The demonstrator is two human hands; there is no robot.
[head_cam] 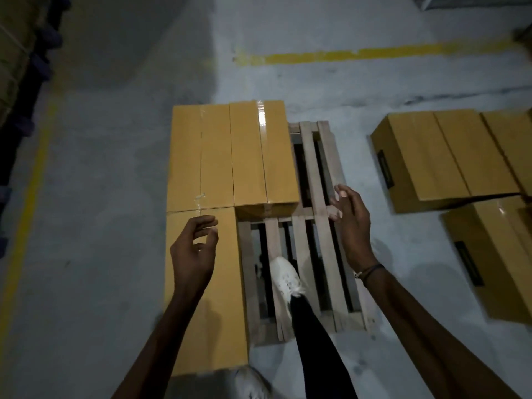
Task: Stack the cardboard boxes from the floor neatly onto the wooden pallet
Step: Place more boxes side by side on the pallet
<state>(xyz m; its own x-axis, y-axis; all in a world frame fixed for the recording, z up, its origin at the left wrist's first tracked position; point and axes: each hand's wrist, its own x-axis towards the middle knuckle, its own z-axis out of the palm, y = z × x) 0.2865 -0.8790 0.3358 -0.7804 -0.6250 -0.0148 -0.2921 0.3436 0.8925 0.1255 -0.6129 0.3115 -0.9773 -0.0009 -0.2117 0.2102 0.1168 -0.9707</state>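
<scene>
Nearest, left hand (193,249) loosely curled and empty above the box (205,298) along the pallet's (322,254) left edge; right hand (352,223) spread, also empty. One shoe (285,279) on the bare slats. Two boxes (230,154) fill the far left corner. Best to fetch the floor boxes (437,159) at right, setting each flush against its neighbours.

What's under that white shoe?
The white shoe stands on the slats of the wooden pallet. Dark gaps show between the slats; what lies below them is too dark to see, and the shoe hides the wood beneath it.
</scene>
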